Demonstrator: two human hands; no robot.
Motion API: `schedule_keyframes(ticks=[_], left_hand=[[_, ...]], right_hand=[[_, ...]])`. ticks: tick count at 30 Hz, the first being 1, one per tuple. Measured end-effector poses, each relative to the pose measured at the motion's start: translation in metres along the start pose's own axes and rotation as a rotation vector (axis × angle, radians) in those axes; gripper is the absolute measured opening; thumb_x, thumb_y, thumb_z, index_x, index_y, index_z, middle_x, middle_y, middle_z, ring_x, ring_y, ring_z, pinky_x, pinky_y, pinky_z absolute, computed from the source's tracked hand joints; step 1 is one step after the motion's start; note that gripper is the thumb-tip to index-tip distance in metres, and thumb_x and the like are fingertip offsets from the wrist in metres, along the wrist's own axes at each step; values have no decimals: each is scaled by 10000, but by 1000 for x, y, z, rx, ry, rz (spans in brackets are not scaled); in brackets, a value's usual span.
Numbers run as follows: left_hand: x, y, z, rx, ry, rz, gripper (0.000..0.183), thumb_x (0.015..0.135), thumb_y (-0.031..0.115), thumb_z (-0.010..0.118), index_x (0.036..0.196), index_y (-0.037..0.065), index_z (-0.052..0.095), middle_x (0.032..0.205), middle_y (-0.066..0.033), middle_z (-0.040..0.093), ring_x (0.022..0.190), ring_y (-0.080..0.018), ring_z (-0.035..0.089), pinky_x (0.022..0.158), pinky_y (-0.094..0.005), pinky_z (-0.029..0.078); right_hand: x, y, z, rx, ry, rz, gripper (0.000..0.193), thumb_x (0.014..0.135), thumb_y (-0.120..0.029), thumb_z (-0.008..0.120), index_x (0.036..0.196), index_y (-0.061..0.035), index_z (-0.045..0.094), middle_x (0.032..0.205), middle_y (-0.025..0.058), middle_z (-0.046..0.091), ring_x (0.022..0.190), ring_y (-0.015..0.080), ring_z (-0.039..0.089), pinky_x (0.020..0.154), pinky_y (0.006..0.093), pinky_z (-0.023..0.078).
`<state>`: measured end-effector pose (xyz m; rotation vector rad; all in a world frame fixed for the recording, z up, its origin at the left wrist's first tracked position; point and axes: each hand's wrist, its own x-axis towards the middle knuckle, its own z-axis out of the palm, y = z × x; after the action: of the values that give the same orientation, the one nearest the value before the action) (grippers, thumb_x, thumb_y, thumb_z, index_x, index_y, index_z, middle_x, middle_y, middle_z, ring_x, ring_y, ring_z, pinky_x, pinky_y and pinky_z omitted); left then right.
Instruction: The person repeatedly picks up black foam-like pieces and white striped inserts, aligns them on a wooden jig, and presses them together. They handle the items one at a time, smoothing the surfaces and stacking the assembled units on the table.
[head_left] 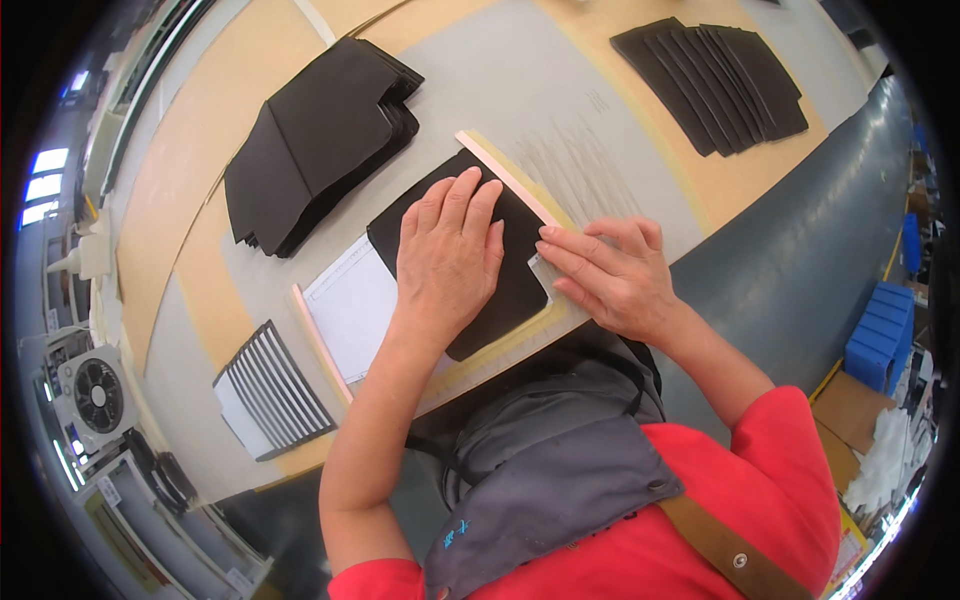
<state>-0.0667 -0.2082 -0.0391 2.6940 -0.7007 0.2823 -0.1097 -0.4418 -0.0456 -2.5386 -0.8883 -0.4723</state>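
A flat black panel (515,270), its material unclear, lies on the bench in front of me. Across its upper part rests my left hand (447,250), palm down, with the fingers stretched out and covering part of it. My right hand (622,275) is at the panel's right edge. Its index and middle fingers reach out to the lower end of a pale pink strip (508,180), while the other fingers bend and the thumb stays apart. From under the panel's left side shows a white sheet (352,305) with printed border lines, bounded on its left by another pink strip (320,342).
A thick stack of folded black panels (325,145) sits at the far left. Fanned black pieces (715,85) lie at the far right. Near left is a set of black-edged white strips (275,390). A fan (98,392) stands beyond the bench's left edge; blue crates (880,335) are off to the right.
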Motion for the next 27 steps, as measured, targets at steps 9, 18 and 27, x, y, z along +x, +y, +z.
schedule_keyframes(ticks=[9, 18, 27], left_hand=[[-1, 1, -4, 8, -36, 3, 490, 941, 295, 697, 1370, 93, 571, 1440, -96, 547, 1340, -330, 489, 1115, -450, 387], [-2, -3, 0, -93, 69, 40, 496, 884, 304, 734, 1303, 77, 597, 1363, -133, 565, 1254, -351, 527, 1038, -465, 417], [-60, -17, -62, -95, 342, -149, 495, 922, 318, 751, 1349, 125, 594, 1364, -139, 566, 1236, -359, 545, 1044, -455, 431]], right_hand=[[9, -22, -100, 1009, 211, 36, 233, 901, -169, 658, 1096, -95, 762, 1167, 96, 741, 995, 235, 608, 868, 385, 448], [41, -102, -144, 2115, -43, -61, 81, 887, -5, 751, 949, 21, 796, 1053, 202, 747, 975, 306, 731, 826, 314, 615], [73, -134, -111, 2252, -411, -346, 199, 920, -172, 724, 954, 10, 798, 1120, 190, 747, 986, 283, 706, 901, 378, 537]])
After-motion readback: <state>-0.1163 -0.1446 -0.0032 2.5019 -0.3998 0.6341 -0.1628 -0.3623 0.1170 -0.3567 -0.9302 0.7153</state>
